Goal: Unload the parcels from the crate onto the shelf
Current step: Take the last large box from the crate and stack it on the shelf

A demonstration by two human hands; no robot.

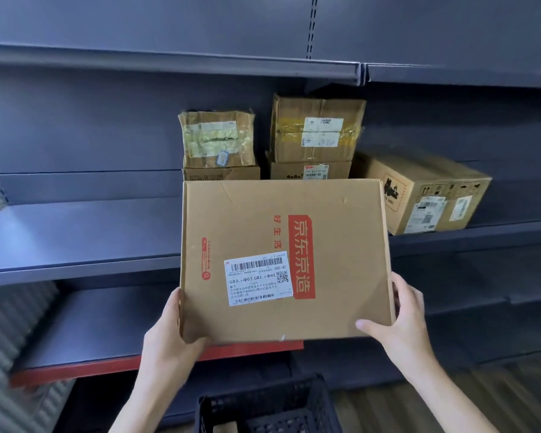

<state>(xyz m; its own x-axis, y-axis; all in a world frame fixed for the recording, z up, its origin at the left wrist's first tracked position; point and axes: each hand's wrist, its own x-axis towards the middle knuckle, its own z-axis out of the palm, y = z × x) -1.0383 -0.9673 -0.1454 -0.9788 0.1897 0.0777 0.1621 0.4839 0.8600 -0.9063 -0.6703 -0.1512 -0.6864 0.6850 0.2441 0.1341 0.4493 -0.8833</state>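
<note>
Head view: one view only.
Flat parcel (281,260): held up in front of the shelf (75,242), above the black crate (263,407).
Left hand (169,332): fingers grip its lower left corner.
Right hand (400,320): fingers grip its lower right corner.
Shelf: five cardboard boxes (316,129) already stand there.

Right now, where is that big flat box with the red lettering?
In the head view, the flat box is at centre, held up by the left hand and right hand, in front of the stacked parcels and above the black crate.
</note>
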